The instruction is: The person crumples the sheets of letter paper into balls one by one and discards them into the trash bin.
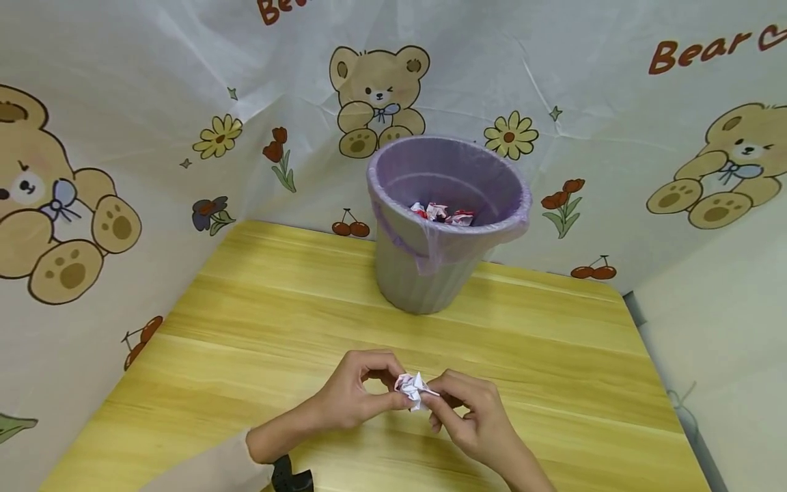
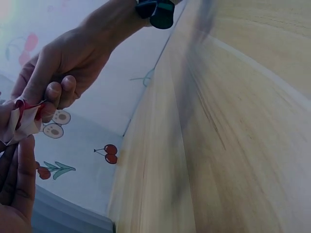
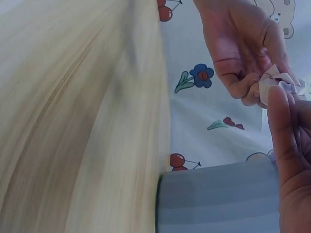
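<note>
Between both hands, above the table, is a crumpled piece of paper (image 1: 413,391), white with some red; its red folds show in the left wrist view. My left hand (image 1: 358,389) pinches its left side between thumb and fingers. From the right, my right hand (image 1: 473,413) pinches a thin edge of the same paper. In the right wrist view the crumpled paper (image 3: 276,81) sits between the fingertips of both hands. Part of it is hidden behind the fingers.
A grey bucket (image 1: 408,273) with a purple plastic liner stands at the back of the wooden table (image 1: 277,301). Inside lie several crumpled red and white papers (image 1: 438,212). A cloth printed with bears (image 1: 381,89) hangs behind and at the sides.
</note>
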{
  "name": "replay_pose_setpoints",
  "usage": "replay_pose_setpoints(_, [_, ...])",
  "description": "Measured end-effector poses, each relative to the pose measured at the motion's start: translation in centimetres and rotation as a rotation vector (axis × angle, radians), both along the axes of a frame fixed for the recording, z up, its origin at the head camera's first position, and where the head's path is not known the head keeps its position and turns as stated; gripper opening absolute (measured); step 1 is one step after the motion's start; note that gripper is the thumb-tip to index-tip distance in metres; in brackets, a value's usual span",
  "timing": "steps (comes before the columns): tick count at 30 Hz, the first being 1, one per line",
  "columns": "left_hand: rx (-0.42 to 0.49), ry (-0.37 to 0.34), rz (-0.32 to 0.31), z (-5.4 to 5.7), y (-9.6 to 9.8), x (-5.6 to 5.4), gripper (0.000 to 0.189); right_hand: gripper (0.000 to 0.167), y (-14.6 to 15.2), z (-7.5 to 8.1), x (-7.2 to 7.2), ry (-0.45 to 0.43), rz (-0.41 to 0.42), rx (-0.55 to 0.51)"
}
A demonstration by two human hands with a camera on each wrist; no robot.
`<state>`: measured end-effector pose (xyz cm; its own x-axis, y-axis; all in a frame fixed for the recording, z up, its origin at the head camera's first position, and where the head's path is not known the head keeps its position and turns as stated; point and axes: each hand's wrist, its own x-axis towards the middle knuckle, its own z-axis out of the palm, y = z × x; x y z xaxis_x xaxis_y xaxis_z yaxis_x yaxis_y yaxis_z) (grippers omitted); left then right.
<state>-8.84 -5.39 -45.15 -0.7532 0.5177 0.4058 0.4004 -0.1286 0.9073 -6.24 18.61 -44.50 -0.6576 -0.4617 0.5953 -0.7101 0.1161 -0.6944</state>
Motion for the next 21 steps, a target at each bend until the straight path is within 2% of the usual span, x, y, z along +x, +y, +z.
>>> replay_pose_setpoints(14, [0.000, 0.006, 0.005, -0.55, 0.19, -0.55, 0.009, 0.028, 0.05, -0.11, -0.01, -0.119, -0.031, 0.000])
replay_pose_setpoints(21, [0.006, 0.008, 0.012, -0.74, 0.29, -0.47, 0.010, 0.025, 0.63, 0.20, -0.28, -0.182, -0.009, 0.057])
